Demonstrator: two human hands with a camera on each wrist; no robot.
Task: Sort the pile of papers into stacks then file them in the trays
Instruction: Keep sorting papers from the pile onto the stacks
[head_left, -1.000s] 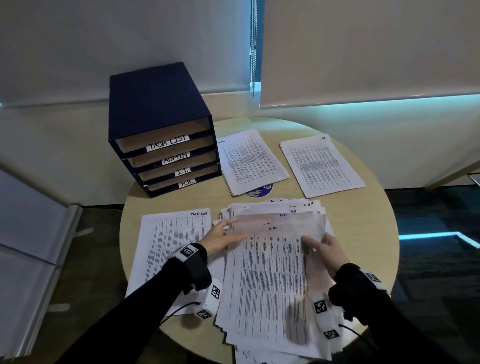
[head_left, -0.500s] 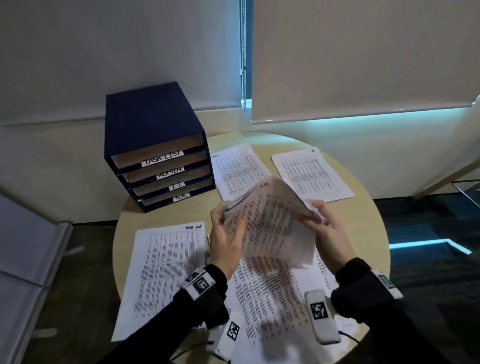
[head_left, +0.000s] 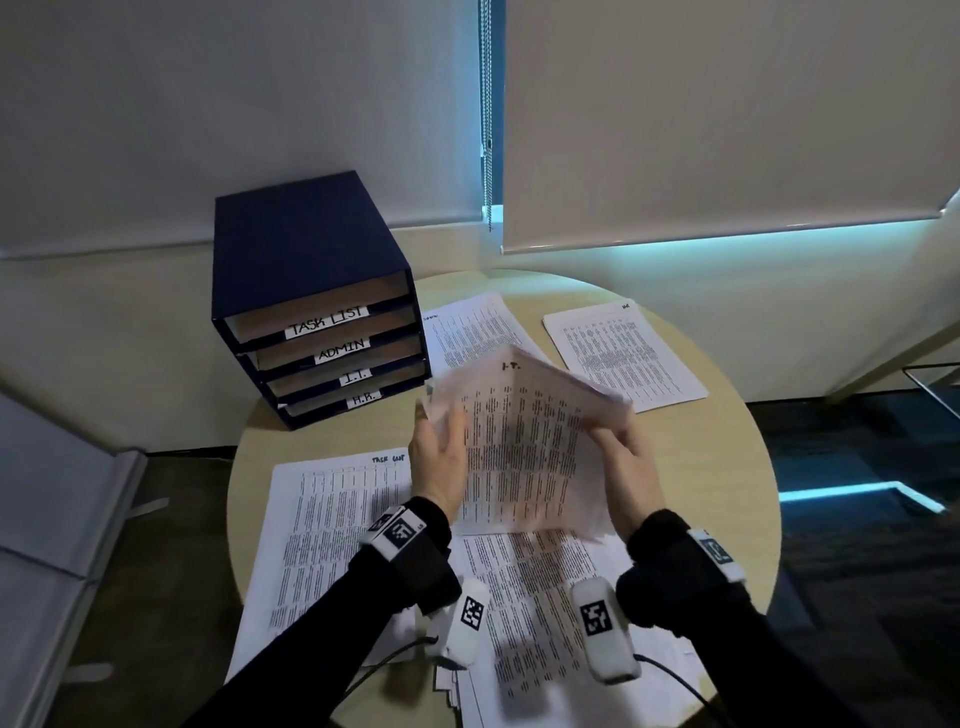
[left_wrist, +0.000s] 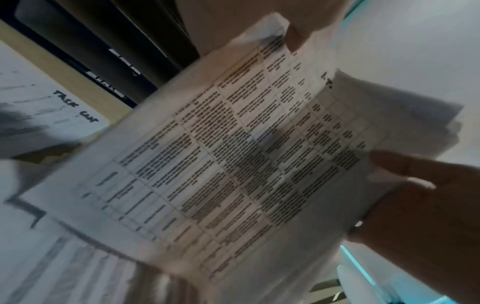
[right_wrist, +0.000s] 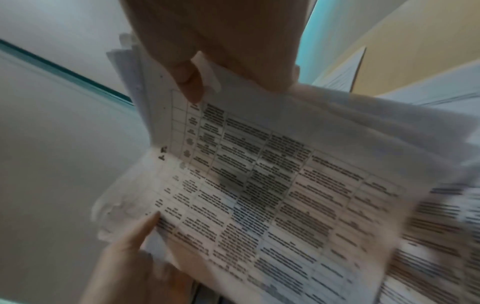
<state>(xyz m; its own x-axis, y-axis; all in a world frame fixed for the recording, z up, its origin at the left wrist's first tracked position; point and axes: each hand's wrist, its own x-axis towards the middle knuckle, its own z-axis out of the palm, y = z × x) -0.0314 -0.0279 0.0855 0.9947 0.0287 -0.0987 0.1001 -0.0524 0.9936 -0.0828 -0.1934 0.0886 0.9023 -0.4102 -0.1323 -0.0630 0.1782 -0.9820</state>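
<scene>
Trays (head_left: 317, 332), four of them in a blue box at the back left, look empty as far as the dim slots show, so no filing is done yet. In front of them a sheet marked for the task list (head_left: 332, 525) lies flat on the round table (head_left: 727, 493). At the centre the left hand (head_left: 439, 462) and right hand (head_left: 626, 467) each grip one side of a bundle of papers (head_left: 524, 441) lifted off the table, its top sheet marked I.T. The unsorted pile (head_left: 540, 623) lies below. Two more sheets (head_left: 623, 358) lie at the back right. Most sorting remains.
</scene>
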